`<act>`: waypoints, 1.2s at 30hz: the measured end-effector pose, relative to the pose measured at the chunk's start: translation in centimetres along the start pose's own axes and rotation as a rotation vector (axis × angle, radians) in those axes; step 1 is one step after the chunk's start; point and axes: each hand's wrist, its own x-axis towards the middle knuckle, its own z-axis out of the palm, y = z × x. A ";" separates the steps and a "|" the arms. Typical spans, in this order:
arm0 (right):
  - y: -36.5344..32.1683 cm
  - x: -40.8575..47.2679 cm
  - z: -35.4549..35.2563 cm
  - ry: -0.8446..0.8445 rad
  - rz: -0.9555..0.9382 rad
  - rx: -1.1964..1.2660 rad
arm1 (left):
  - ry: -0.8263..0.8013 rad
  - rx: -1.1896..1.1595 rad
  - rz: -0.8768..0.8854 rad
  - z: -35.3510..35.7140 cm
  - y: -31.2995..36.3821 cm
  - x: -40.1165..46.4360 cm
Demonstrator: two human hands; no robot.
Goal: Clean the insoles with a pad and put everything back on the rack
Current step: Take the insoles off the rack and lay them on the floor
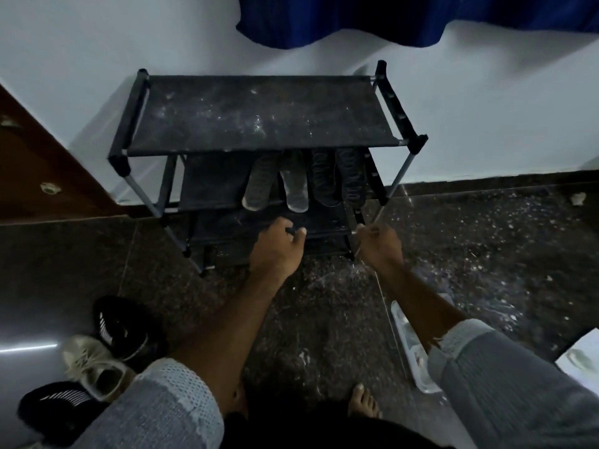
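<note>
Insoles [301,179] lying four abreast on rack [259,115] second shelf; left hand [278,244] gripping lower shelf edge, right hand [379,244] clasping front leg.

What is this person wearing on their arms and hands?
Both hands, the left hand and the right hand, are bare, with no gloves, rings or watch visible. The forearms are bare too. The pale grey-blue textured knit sleeves are pushed up towards the elbows.

Four insoles [304,179] on rack [259,115] middle shelf; shoes [97,364] on floor left
</note>
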 end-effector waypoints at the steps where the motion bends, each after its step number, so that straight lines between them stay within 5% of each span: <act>1: 0.3 1.4 0.4 0.010 0.030 0.052 | -0.025 -0.070 -0.034 1.2 0.4 1.4; 9: 2.5 10.8 3.6 0.028 0.291 0.536 | -0.262 -0.646 -0.406 9.3 3.5 10.6; 16: 2.5 15.7 6.3 0.075 0.317 0.690 | -0.204 -0.964 -0.505 12.8 5.0 14.8; 21: 2.5 16.5 6.6 0.114 0.215 0.586 | -0.072 -1.052 -0.532 13.9 4.8 15.7; 28: 3.3 13.4 5.9 -0.027 0.143 0.868 | 0.009 -1.146 -0.428 14.7 3.7 12.2; 36: 13.4 4.3 6.6 -0.104 0.121 0.764 | 0.011 -1.090 -0.359 19.5 -2.3 2.9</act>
